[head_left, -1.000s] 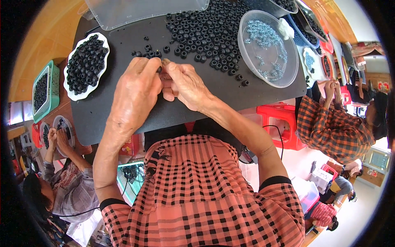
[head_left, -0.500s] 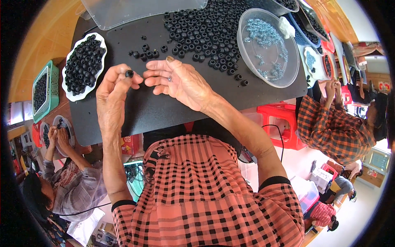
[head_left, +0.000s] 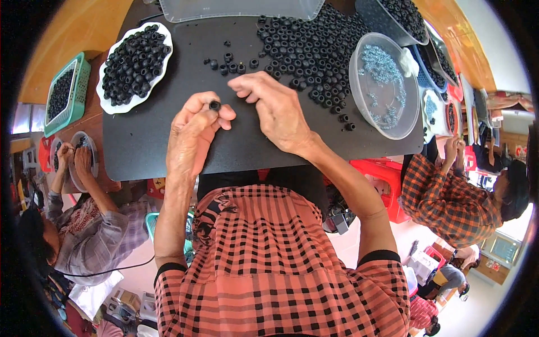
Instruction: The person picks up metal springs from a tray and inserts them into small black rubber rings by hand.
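Observation:
Between the thumb and forefinger of my left hand [head_left: 193, 129] is a small round black bead-like piece [head_left: 214, 105], its hollow end facing up. To the right of it, my right hand [head_left: 278, 112] hovers over the table with the fingers curled in and the palm turned down. Whatever lies within those fingers is hidden now. Beyond my right hand spreads a big heap of the same black pieces [head_left: 314, 48]. A round clear tub [head_left: 355, 78] at the right holds small pale-blue coil springs [head_left: 382, 64].
A white scalloped dish [head_left: 106, 106] piled with black pieces stands at the left of the dark table [head_left: 146, 151]. Tubs of more pieces [head_left: 401, 17] crowd the back right. A green basket [head_left: 81, 92] is further left. People sit working at both sides, near a red stool [head_left: 387, 185].
My view has shifted, so the table things appear displaced. My right hand has turned from palm up, with a small spring showing in it, to palm down with curled fingers. The left still pinches the piece.

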Demonstrator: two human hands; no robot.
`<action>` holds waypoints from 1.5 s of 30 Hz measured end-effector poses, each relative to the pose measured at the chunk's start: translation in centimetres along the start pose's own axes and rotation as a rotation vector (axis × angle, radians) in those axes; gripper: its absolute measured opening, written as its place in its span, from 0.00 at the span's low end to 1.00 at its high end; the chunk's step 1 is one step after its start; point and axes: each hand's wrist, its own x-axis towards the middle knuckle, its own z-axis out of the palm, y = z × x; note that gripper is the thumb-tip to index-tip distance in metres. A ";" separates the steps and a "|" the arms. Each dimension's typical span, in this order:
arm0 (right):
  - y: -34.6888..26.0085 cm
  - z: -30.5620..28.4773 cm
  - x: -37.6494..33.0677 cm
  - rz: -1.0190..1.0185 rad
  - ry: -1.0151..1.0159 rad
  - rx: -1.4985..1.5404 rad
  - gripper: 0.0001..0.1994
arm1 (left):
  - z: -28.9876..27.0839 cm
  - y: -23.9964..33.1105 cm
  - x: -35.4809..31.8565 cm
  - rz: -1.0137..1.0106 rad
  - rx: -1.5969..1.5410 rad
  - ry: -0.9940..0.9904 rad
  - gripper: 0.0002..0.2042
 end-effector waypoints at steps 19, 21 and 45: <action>-0.5 -2.2 -1.0 0.206 0.102 0.009 0.10 | -1.5 0.1 -0.4 0.094 -0.106 0.093 0.09; -0.8 -1.8 -0.8 0.153 0.066 -0.043 0.10 | -1.8 0.2 -0.4 0.106 -0.118 0.098 0.10; -0.6 -0.2 -0.8 -0.117 -0.066 -0.554 0.09 | -0.9 -0.2 -0.6 0.181 -0.091 0.111 0.08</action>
